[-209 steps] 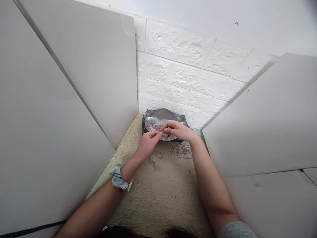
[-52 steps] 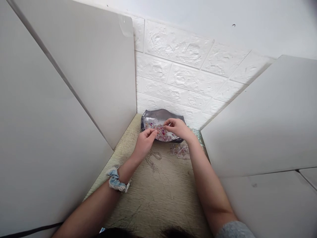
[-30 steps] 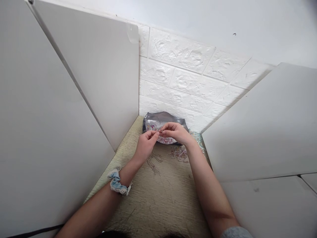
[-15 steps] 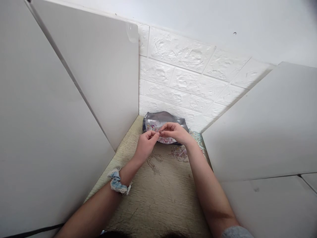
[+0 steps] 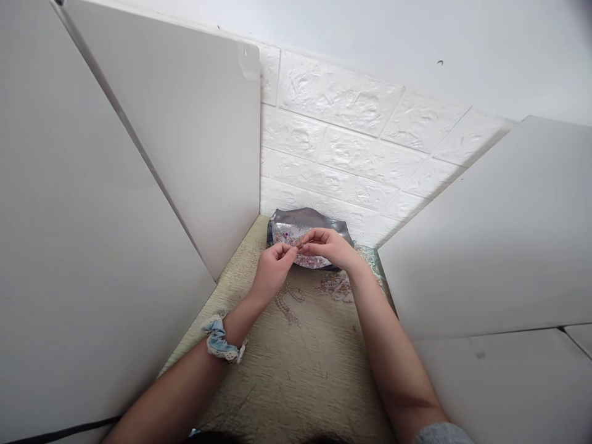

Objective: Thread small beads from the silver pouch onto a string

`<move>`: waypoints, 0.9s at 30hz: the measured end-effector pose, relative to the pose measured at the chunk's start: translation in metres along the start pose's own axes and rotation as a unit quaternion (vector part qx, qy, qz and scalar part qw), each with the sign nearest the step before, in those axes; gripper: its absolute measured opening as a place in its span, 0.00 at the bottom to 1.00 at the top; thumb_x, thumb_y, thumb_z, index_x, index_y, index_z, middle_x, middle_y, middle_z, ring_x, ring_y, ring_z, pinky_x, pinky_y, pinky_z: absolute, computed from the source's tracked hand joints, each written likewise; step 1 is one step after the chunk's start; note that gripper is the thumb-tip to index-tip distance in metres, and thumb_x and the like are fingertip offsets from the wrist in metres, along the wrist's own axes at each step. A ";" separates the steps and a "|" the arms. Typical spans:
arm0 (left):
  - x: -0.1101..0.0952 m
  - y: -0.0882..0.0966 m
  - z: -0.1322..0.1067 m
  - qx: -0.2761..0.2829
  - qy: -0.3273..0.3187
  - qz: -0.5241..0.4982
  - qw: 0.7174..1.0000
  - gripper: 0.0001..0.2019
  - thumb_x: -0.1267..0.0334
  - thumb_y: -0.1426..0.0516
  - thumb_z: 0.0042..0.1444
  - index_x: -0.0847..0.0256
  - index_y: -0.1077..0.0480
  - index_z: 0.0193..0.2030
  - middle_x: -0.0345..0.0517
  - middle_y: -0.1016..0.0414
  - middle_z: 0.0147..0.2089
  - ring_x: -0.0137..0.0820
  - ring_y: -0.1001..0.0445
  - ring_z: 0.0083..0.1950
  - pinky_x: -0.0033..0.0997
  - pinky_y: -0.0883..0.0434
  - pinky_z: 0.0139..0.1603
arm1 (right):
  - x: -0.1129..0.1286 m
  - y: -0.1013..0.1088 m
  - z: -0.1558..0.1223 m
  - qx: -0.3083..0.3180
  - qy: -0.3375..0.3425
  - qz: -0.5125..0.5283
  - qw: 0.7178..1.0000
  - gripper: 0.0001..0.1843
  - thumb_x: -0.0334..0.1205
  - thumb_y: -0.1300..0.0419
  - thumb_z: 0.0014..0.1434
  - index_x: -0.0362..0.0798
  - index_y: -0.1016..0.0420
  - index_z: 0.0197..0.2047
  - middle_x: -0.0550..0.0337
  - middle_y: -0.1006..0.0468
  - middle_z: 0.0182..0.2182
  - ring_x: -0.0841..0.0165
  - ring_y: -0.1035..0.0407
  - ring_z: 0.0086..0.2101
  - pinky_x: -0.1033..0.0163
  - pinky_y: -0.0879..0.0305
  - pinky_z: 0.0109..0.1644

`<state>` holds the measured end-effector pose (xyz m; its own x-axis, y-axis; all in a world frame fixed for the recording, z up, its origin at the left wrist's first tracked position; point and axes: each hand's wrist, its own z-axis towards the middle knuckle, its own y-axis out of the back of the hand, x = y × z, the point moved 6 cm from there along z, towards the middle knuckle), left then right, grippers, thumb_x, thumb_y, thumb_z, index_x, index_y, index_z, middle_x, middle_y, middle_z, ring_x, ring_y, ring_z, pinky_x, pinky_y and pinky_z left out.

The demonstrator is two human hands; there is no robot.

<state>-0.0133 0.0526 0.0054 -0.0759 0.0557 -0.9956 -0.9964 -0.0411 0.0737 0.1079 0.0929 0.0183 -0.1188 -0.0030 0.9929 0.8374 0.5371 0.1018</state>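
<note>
My left hand [image 5: 272,266] and my right hand [image 5: 326,245] meet fingertip to fingertip over a grey foil pouch [image 5: 303,221] full of small pink and clear beads. Both hands are pinched shut on something tiny between them, too small to name. A beaded strand [image 5: 287,300] hangs from my left hand and trails on the beige tabletop [image 5: 296,364]. A blue scrunchie [image 5: 221,338] sits on my left wrist.
A loose pile of clear beads [image 5: 337,285] lies right of the strand. White panels [image 5: 139,185] [image 5: 490,234] wall in the narrow table on both sides. A white brick-pattern wall [image 5: 351,154] closes the back.
My right hand drew back from the beads in the pouch and met the left hand's fingertips. Since then both hands have stayed almost still.
</note>
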 end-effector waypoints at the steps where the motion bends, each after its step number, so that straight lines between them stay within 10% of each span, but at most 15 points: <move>1: 0.000 0.000 0.000 0.002 0.001 0.000 1.000 0.11 0.59 0.47 0.47 0.65 0.36 0.22 0.35 0.43 0.20 0.22 0.46 0.24 0.22 0.46 0.25 | 0.000 0.000 0.000 0.000 0.000 -0.002 1.000 0.10 0.39 0.38 0.44 0.44 0.32 0.30 0.59 0.28 0.30 0.72 0.33 0.34 0.63 0.37 0.41; 27: 0.001 -0.001 0.000 0.016 0.003 0.015 1.000 0.15 0.55 0.47 0.47 0.66 0.30 0.26 0.36 0.41 0.17 0.22 0.44 0.21 0.23 0.44 0.24 | 0.011 -0.008 -0.004 0.002 0.004 -0.117 0.993 0.11 0.42 0.41 0.46 0.44 0.31 0.32 0.59 0.28 0.29 0.72 0.34 0.31 0.63 0.37 0.37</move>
<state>-0.0125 0.0526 0.0040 -0.1062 0.0489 -0.9931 -0.9943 -0.0099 0.1058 0.1018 0.0856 0.0291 -0.3064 -0.1350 0.9423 0.7853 0.5236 0.3304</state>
